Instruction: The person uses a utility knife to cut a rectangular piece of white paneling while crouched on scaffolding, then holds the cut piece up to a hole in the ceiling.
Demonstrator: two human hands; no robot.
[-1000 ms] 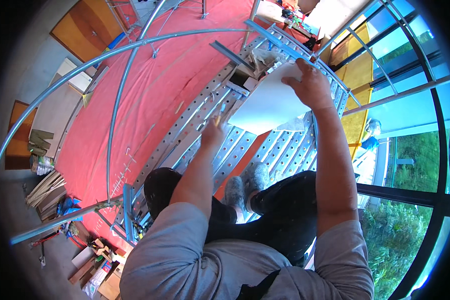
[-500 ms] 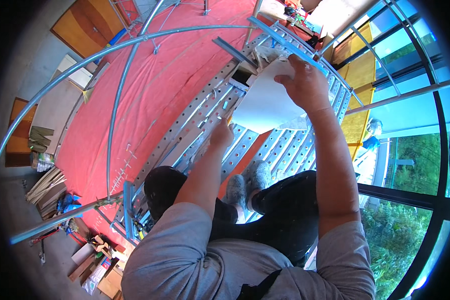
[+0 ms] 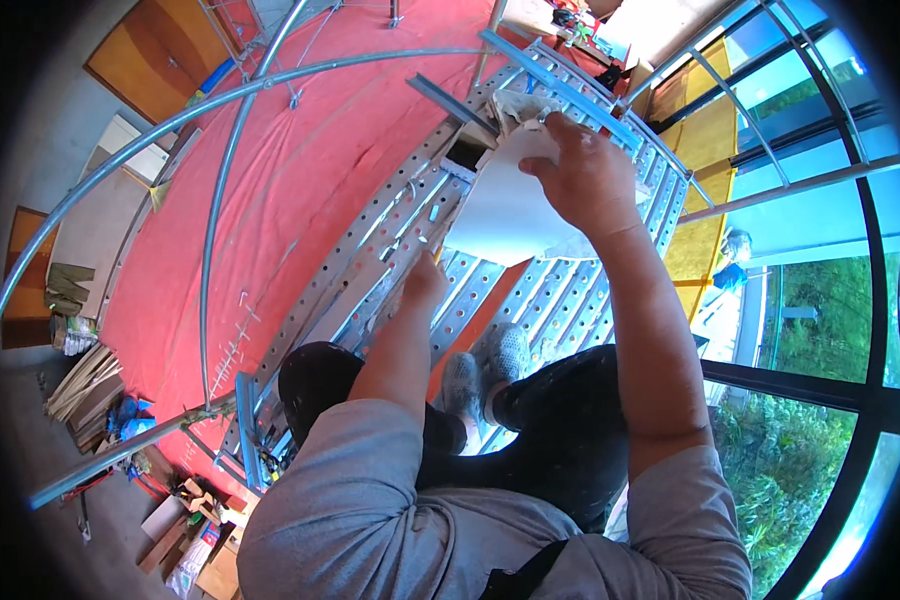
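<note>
In the head view, your white sheet (image 3: pixel 510 210) is at one o'clock above the perforated platform (image 3: pixel 470 312). Your right hand (image 3: pixel 595 180) grips its two o'clock edge, thumb spread from the fingers, probably to steady it. At its eight o'clock corner, your left hand (image 3: pixel 425 281) is curled; I can't tell how tightly, or around what. Toward eleven o'clock, the open box (image 3: pixel 460 171) is dark inside, its contents unreadable.
</note>
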